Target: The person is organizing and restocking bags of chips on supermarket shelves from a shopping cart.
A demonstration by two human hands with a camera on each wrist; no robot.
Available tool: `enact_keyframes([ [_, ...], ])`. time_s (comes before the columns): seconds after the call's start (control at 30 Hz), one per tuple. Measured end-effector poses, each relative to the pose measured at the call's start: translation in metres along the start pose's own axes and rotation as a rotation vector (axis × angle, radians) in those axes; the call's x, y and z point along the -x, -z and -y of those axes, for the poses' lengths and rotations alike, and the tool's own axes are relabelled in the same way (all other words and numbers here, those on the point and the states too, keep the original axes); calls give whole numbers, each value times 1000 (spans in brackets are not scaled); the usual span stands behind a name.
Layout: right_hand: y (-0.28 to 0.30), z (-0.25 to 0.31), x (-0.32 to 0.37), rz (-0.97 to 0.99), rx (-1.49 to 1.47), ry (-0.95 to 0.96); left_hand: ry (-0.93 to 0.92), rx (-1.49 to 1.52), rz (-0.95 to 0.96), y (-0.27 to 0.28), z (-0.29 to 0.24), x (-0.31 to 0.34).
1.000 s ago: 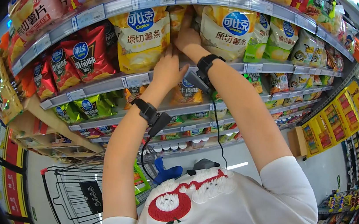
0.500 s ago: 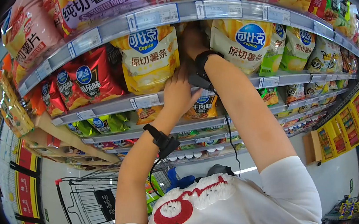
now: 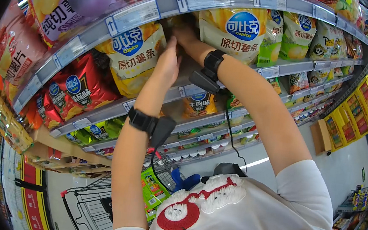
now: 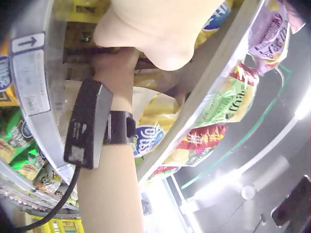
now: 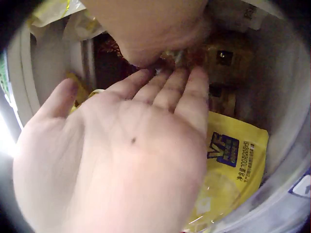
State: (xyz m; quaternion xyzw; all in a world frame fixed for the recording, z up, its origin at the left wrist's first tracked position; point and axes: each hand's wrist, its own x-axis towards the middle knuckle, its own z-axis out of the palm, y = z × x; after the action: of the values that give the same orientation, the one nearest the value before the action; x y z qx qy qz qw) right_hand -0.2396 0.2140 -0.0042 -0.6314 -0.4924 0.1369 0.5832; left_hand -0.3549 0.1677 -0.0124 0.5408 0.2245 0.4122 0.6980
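Observation:
My right hand [image 3: 185, 35] reaches deep into a gap on the shelf between two bags of Copico potato sticks. Its fingers are out of sight, so I cannot tell whether they hold anything. Close beside it, my left hand [image 3: 170, 63] extends into the same gap; the right wrist view shows its palm [image 5: 121, 145] with the fingers straight and nearly together. The left Copico bag [image 3: 131, 61] leans next to my left hand, and its yellow back [image 5: 238, 160] faces the gap. To the right of the gap stands the other Copico bag [image 3: 234, 34]. Dim brown packaging [image 5: 228, 58] shows farther in.
A shelf edge with price tags [image 3: 136, 16] runs just above my hands. Red chip bags [image 3: 78, 87] lie at the left, and an orange bag [image 3: 199, 105] sits one shelf down. Below stands a shopping cart [image 3: 87, 204]. Cables hang from both wrist cameras.
My left hand has moved up from the left bag's lower side into the gap and turned edge-on. The right hand stays in the gap, while the head view has shifted slightly.

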Motion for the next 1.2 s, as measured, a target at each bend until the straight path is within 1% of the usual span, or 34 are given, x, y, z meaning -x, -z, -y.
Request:
enact_keyframes([
  [0.07, -1, -1, -4, 39, -62, -12, 44, 39, -19, -7, -1, -20],
  [0.1, -5, -5, 0, 46, -206, -72, 64, 55, -29, -8, -2, -30],
  [0.2, -9, -18, 2, 11, -94, 213, 58, 56, 12, -3, 10, -55],
  [0.23, -12, -23, -2, 27, -173, 181, 44, 111, 65, -2, 15, -61],
  [0.27, -13, -28, -5, 6, -225, 93, 51, 164, 51, -3, 21, -67],
  [0.3, -12, -27, -8, 16, -248, 64, 56, 215, 39, -7, 22, -71],
  [0.33, -12, -27, -10, 29, -271, 50, 59, 264, 27, -10, 21, -76],
  [0.37, -11, -26, -12, 39, -290, 40, 8, 277, 47, -6, 29, -86],
  [0.47, -13, -25, -17, 68, -334, 32, -22, 320, 38, -7, 33, -102],
  [0.57, -12, -23, -20, 95, -373, 20, -42, 335, 48, 5, 46, -125],
  [0.7, -14, -26, -18, 126, -438, -8, -24, 329, 61, 7, 47, -123],
  [0.8, -13, -28, -15, 159, -513, -41, 0, 258, -42, 7, 46, -116],
  [0.83, -14, -29, -12, 174, -541, -53, 36, 330, 19, 7, 47, -112],
  [0.87, -17, -28, -11, 188, -574, -62, 44, 350, 35, 8, 47, -108],
  [0.93, -19, -30, -6, 216, -649, -96, 85, 322, -83, -5, 35, -81],
  [1.0, -23, -31, 1, 244, -725, -131, 44, 337, -76, -6, 33, -70],
  [1.07, -26, -32, 8, 269, -817, -171, 77, 354, -93, -7, 32, -57],
  [1.1, -26, -33, 11, 285, -873, -192, 100, 307, -90, -6, 30, -51],
  [1.17, -29, -37, 20, 319, -1032, -259, 152, 213, -79, -6, 26, -39],
  [1.2, -29, -38, 24, 350, -1170, -301, 162, 181, -90, -6, 27, -36],
])
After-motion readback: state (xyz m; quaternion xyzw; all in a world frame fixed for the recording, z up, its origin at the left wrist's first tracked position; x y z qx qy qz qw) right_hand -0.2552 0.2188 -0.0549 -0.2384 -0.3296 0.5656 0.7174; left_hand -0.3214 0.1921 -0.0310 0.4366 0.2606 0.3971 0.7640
